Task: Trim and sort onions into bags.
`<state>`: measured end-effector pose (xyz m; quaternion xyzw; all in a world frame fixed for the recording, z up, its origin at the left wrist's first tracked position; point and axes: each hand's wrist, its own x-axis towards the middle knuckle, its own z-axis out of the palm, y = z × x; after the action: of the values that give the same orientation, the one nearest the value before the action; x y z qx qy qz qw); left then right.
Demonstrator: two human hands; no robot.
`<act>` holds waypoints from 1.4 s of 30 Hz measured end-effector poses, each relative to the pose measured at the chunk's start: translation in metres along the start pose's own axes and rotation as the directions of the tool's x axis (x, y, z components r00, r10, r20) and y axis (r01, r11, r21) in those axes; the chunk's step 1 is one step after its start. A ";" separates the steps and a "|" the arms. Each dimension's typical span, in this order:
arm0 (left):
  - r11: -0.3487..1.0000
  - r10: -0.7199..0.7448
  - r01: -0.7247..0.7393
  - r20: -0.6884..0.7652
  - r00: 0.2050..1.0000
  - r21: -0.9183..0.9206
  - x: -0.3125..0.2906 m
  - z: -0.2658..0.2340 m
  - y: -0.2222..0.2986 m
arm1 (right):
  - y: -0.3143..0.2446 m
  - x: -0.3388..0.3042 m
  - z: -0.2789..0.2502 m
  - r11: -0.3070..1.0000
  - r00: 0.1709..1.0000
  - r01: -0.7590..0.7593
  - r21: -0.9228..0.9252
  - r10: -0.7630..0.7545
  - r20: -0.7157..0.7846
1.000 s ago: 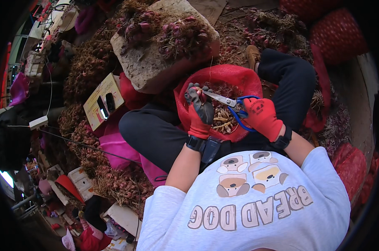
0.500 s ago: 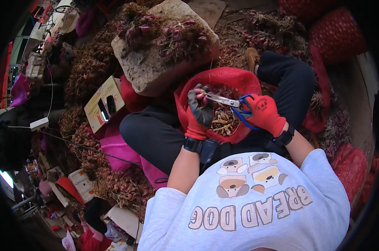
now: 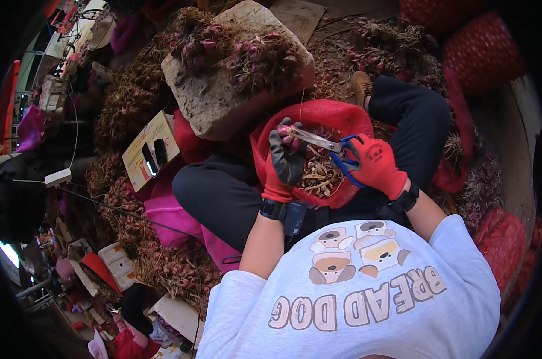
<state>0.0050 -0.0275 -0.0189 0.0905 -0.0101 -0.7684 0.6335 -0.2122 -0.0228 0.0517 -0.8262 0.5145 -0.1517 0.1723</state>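
Left hand curled round small pink onions, right hand gripping blue-handled scissors with blades reaching the onions, all above the open red bag holding dry scraps, presumably so loose bits drop inside.

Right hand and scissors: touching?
Touching. The head view shows it: the gloved right hand is closed around the handle end of the scissors, with no gap between them.
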 end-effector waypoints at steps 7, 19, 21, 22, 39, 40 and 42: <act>1.000 -0.007 0.006 0.024 1.000 0.018 0.001 0.000 0.000 | 0.010 -0.006 0.009 0.999 0.990 -0.026 -0.038 0.031 0.135; 0.850 0.080 -0.050 -0.035 0.996 0.524 -0.006 0.010 0.007 | 0.028 -0.014 0.023 0.429 0.902 -0.418 0.801 0.092 0.422; 0.741 0.102 -0.055 -0.031 0.994 0.669 -0.006 0.010 0.006 | 0.023 -0.006 0.010 -0.058 0.746 -0.660 0.749 0.064 0.662; 0.611 0.120 -0.055 -0.025 0.992 0.790 -0.007 0.009 0.007 | 0.012 0.003 -0.003 0.234 0.811 -0.586 0.776 0.169 0.561; 0.587 -0.024 0.028 -0.018 1.000 0.809 -0.019 0.001 0.002 | 0.012 0.047 0.048 -0.169 0.891 -0.435 0.884 0.062 0.450; 0.606 -0.112 0.116 -0.060 0.992 0.787 -0.019 0.002 0.006 | 0.010 0.048 0.047 -0.010 0.936 -0.344 0.939 0.082 0.343; 0.617 -0.200 0.205 -0.101 0.975 0.760 -0.021 0.008 0.009 | 0.012 0.048 0.047 0.150 0.969 -0.245 0.958 0.082 0.234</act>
<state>0.0160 -0.0091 -0.0075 0.3529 -0.3218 -0.7577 0.4448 -0.1808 -0.0649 0.0078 -0.4675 0.3697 -0.3746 0.7103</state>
